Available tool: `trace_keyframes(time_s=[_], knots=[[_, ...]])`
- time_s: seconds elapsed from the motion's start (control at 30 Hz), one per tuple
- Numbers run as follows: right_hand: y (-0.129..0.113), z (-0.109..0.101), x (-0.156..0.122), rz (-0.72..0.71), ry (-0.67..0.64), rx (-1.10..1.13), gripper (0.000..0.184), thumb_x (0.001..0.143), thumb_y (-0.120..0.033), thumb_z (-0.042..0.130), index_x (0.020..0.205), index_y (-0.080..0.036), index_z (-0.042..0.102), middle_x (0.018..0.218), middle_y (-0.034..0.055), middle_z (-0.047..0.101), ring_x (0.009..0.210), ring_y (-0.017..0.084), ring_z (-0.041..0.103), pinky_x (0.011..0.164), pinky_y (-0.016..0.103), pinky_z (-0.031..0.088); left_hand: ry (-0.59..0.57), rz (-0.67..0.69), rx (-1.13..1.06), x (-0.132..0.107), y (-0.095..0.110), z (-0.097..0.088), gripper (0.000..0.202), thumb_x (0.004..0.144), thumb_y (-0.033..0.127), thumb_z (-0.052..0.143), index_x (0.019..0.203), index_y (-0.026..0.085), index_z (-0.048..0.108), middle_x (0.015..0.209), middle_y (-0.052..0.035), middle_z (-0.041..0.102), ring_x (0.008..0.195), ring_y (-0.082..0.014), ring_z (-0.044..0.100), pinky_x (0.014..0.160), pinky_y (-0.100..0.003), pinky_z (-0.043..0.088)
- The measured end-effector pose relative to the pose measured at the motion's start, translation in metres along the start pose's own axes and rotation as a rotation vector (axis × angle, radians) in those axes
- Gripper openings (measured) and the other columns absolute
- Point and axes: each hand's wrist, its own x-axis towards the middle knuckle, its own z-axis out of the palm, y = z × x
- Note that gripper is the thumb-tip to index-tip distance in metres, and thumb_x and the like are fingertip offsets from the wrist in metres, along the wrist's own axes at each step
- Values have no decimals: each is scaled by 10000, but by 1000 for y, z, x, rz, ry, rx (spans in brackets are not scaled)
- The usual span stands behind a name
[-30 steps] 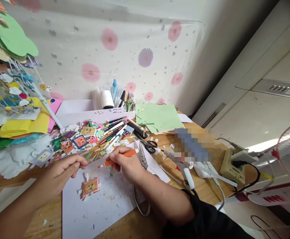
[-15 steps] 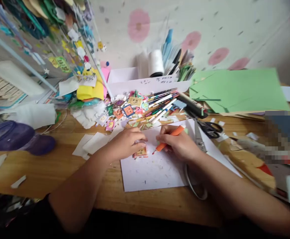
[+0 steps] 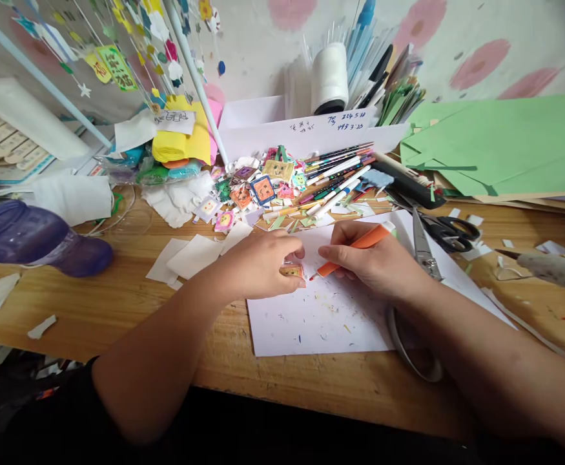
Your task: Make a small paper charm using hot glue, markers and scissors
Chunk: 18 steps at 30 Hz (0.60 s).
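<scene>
My right hand (image 3: 383, 261) is closed round an orange marker (image 3: 354, 248), its tip down close to a small orange paper square (image 3: 294, 271). My left hand (image 3: 263, 265) presses down on that square, fingers curled over it, and hides most of it. Both hands rest on a white sheet (image 3: 330, 310) that lies on the wooden table (image 3: 117, 303).
Scissors (image 3: 440, 232) lie right of my right hand. A pile of small coloured squares (image 3: 253, 187) and several pens (image 3: 335, 171) lie behind the sheet. Green paper (image 3: 505, 148) is at the back right, a purple bottle (image 3: 35, 239) at the left, a glue gun (image 3: 553, 271) at the right.
The view swung left and down. My left hand moved onto the small orange square, and my right hand brought the marker's tip down beside it.
</scene>
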Motion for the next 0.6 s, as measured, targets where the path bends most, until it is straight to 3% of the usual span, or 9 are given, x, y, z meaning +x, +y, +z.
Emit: trace_keyframes(time_s=[0.6], knots=[[-5,-1,0,-16,5,-153,241,689,-256,614,527,-209,443,478,-44,467,461,91,376,447,258,283,98,-2,64,1,6,10,155,705,264,549,846,213,585,915,-17,617,878,-199,563,754,-339,438]])
